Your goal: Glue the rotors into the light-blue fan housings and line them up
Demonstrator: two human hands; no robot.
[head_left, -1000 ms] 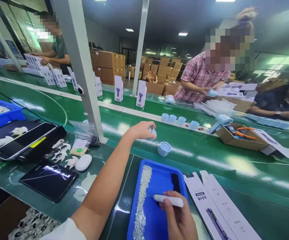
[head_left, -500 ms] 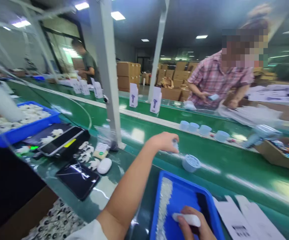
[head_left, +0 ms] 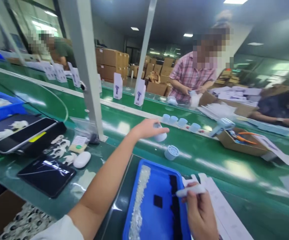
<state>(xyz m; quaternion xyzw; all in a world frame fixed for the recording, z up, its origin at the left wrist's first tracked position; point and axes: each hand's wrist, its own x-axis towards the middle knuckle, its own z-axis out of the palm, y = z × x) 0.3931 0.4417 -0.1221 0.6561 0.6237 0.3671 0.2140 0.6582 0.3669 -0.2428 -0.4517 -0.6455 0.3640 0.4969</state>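
My left hand (head_left: pixel 148 128) is stretched out over the green belt. Its fingers grip a pale blue, rounded cup-like part (head_left: pixel 161 136), partly hidden behind them. Just below and to the right, a light blue round cup with a slotted top (head_left: pixel 171 152) stands on the belt. Closed around a white pen-shaped tool (head_left: pixel 190 191), my right hand (head_left: pixel 201 208) is over the right rim of the blue tray (head_left: pixel 154 200). The tool's tip is near a dark strip of small black pieces (head_left: pixel 174 210). Clear pieces (head_left: pixel 141 196) line the tray's left side, and a black square (head_left: pixel 157 201) lies mid-tray.
Several blue cups (head_left: pixel 182 122) stand along the belt's divider. A cardboard box (head_left: pixel 241 145) of tools is at right, white cartons (head_left: pixel 221 200) beside the tray. A metal post (head_left: pixel 83 66), a dark tablet (head_left: pixel 47 175) and a white case (head_left: pixel 82 160) are left. Co-workers are across the belt.
The view has turned right. My left hand has turned, showing more of the blue part in it. My right hand has moved from over the tray's middle to its right side, tool still held.
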